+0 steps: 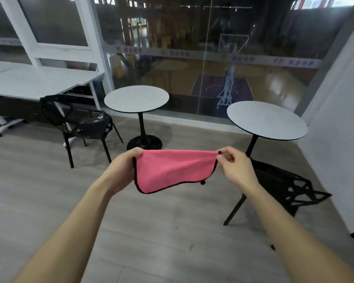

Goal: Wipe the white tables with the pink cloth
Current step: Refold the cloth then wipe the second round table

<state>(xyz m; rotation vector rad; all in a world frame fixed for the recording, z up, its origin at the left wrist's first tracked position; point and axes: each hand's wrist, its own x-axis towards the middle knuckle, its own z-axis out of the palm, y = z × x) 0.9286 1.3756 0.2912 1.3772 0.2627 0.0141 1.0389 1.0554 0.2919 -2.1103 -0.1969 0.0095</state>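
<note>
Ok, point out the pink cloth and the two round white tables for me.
pink cloth (pixel 172 170): head view, middle of the hanging fabric.
left round table (pixel 136 99): head view, centre of its top.
right round table (pixel 267 120): head view, centre of its top.

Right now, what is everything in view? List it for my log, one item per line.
pink cloth: 1, pink with black trim, held spread in the air between the two hands
round tables: 2, white tops on black pedestals, one centre by the glass wall, the other to the right near the white wall
long table: 1, white, far left
chairs: 2, black, one left of the centre round table, the other in front of the right one
glass wall: 1, clear, along the back
floor: 1, grey wood planks
left hand: 1, grips the cloth's left edge
right hand: 1, pinches the cloth's top right corner
</note>
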